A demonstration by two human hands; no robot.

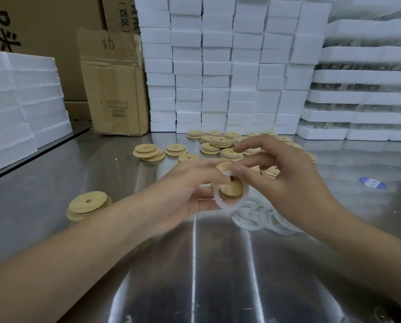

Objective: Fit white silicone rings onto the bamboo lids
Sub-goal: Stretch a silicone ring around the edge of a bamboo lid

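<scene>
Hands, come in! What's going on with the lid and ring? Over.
Left hand holds bamboo lid. Right hand pinches white ring, partly round it. Nothing blocking; spare rings lie underneath.

A shiny metal table [55,183] fills the lower part. At its far side stands a worn cardboard box [115,89] marked 10, with bigger cartons [43,19] behind it. Just right of the box rise tall stacks of white foam blocks [229,66]. Foam trays [362,96] are piled at the far right, foam slabs [20,101] at the left. A small blue-and-white label [372,183] lies on the table.
</scene>
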